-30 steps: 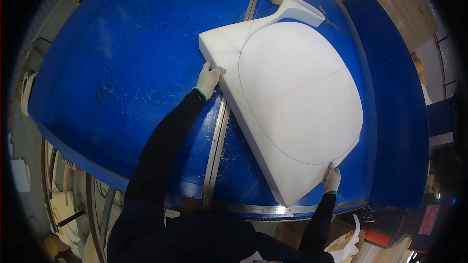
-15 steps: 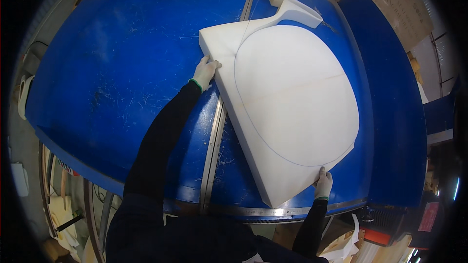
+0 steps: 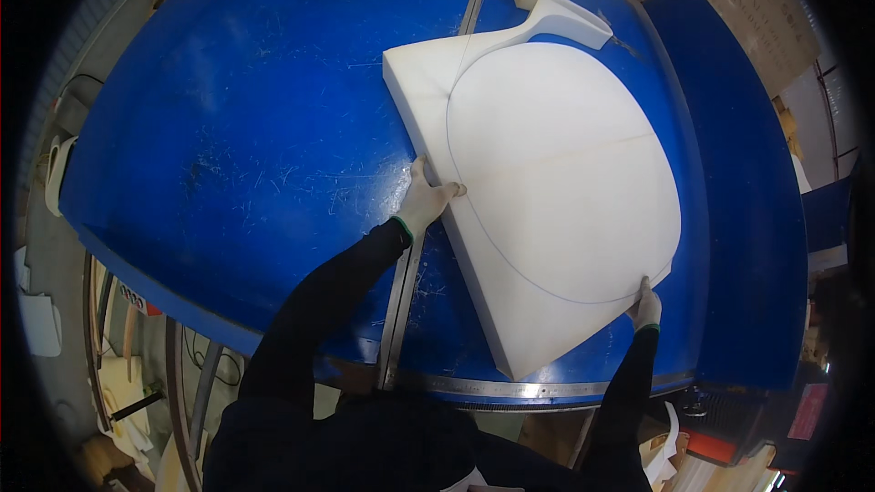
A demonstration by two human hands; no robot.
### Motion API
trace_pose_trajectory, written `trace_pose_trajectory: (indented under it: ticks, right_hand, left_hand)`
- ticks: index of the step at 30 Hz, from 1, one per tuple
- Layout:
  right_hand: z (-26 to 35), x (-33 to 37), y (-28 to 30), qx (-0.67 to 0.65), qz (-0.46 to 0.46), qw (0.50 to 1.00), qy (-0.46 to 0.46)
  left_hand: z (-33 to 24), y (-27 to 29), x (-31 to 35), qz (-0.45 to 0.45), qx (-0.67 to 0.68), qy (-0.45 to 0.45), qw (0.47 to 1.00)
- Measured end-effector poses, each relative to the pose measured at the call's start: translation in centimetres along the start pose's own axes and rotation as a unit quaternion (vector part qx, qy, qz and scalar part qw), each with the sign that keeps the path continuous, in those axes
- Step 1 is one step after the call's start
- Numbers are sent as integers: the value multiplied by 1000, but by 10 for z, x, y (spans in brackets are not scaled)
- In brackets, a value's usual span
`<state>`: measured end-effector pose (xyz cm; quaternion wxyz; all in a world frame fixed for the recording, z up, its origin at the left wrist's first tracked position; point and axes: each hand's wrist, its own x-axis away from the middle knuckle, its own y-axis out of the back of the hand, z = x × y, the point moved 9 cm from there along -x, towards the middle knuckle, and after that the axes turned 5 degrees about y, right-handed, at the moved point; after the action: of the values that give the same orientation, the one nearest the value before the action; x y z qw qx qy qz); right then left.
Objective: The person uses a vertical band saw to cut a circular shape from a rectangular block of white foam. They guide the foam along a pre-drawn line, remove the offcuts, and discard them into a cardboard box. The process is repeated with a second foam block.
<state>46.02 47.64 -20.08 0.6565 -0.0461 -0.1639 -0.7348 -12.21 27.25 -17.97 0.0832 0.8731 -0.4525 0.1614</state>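
A thick white foam block (image 3: 565,173) lies flat on a blue table (image 3: 273,109), with a thin blue curved line drawn on its top. My left hand (image 3: 427,200), in a pale glove with a green cuff, grips the block's long left edge, thumb on the top and fingers along the side. At the near right edge my right hand (image 3: 646,306), gloved too, holds the block with the thumb on top; its other fingers are mostly hidden. A curved foam strip (image 3: 570,18) reaches from the block's far end, where a thin wire-like line meets the block.
A metal-lined slot (image 3: 401,310) crosses the table from front to back. A metal ruler strip (image 3: 538,391) runs along the near edge. Blue panel (image 3: 729,173) stands at the right, cardboard (image 3: 752,14) beyond it. Foam scraps (image 3: 123,401) lie low at the left.
My left hand has slid nearer along the block's left edge. My right hand has shifted right and farther along the near right edge. The block has moved slightly right.
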Motion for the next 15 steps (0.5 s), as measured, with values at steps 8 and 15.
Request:
trace_pose_trajectory:
  ticks: [8,15]
  right_hand:
    - [-3,-11,5,60,10,998,-8]
    - [-4,-9,10,51,-3,999,-2]
  left_hand:
    - [-6,-1,-3,-11,20,-17,1000]
    - [-13,-3,-4,7,30,-8,1000]
